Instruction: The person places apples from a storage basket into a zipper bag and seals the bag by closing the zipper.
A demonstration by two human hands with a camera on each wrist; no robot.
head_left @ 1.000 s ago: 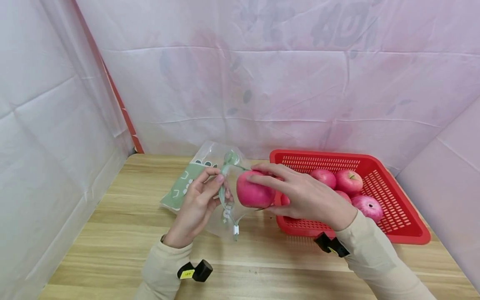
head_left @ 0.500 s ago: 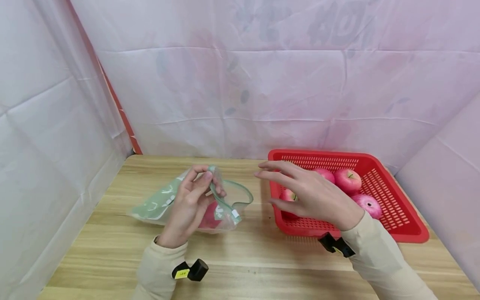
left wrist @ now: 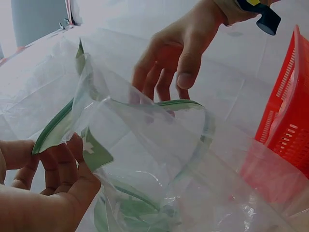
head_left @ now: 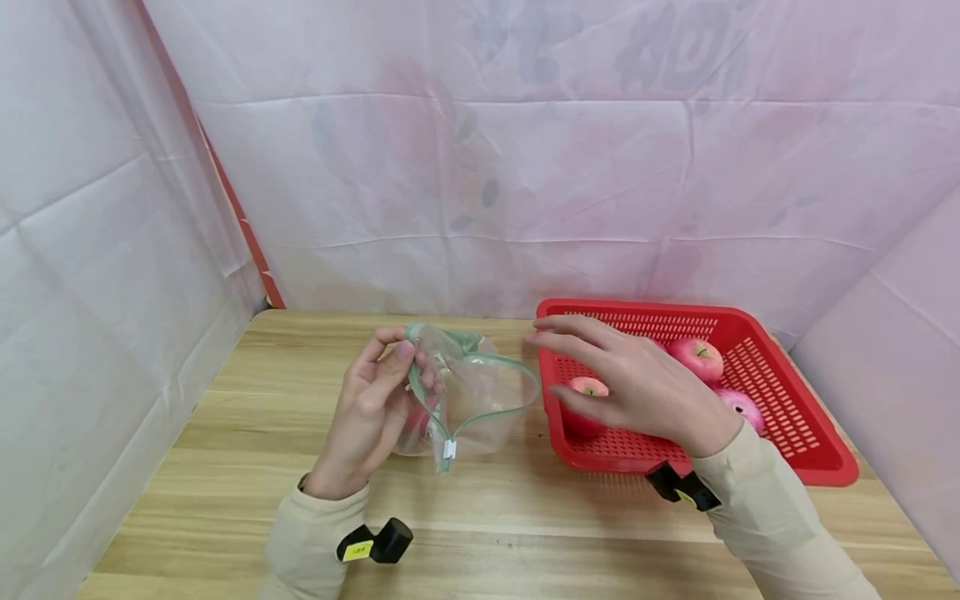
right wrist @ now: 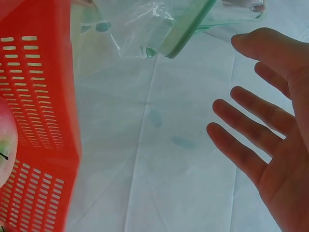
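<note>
My left hand [head_left: 371,408] pinches the green zip edge of a clear zip bag [head_left: 487,392] between thumb and fingers. The bag's mouth gapes toward the right, with a white slider [head_left: 449,450] at its near end. Inside, partly covered by my left fingers, a red apple [head_left: 417,421] shows through the plastic. My right hand [head_left: 637,383] is above the left side of the red basket [head_left: 813,454], fingers spread and nothing held. Below its thumb sits an apple [head_left: 587,404] in the basket. In the right wrist view the right hand [right wrist: 275,106] is apart from the bag.
Farther right in the basket lie another apple [head_left: 696,360] and a streaked apple [head_left: 742,408], partly behind the right hand. The wooden table [head_left: 525,533] is bounded by white cloth walls [head_left: 450,183] at the back and sides.
A second ago my right hand held an apple at the bag's mouth; it has let go, and the apple is inside the bag. The right hand has moved right over the basket.
</note>
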